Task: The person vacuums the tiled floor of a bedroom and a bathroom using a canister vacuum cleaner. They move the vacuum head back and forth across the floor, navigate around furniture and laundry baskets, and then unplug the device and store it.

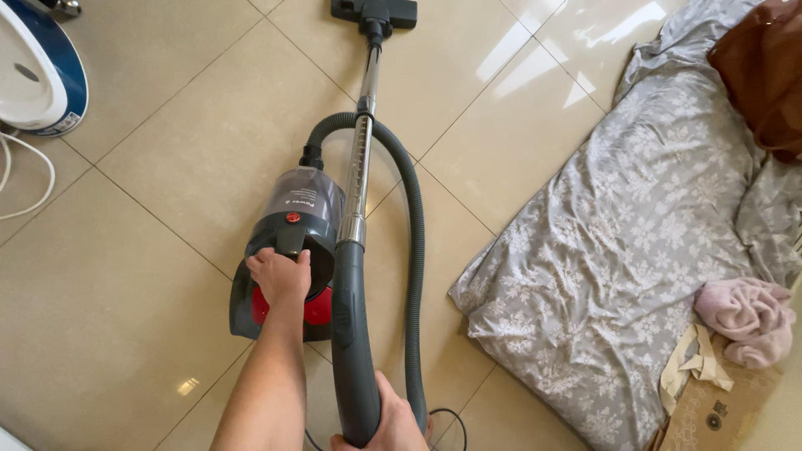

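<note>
A grey and red canister vacuum cleaner (294, 221) sits on the tiled floor in the middle. My left hand (279, 273) grips its carry handle on top. Near the bottom edge my right hand (389, 424) is closed around the dark grey wand handle (352, 334). The chrome wand tube (362, 159) runs up to the black floor nozzle (375, 12) at the top. A grey ribbed hose (413, 242) loops from the canister's front around the right side down to the handle.
A grey floral quilt (635, 242) lies on the floor at right, with a brown cloth (764, 75) and a pink towel (746, 319) on it. A cardboard box (710, 413) sits bottom right. A white and blue appliance (33, 71) with a white cable (33, 179) stands top left.
</note>
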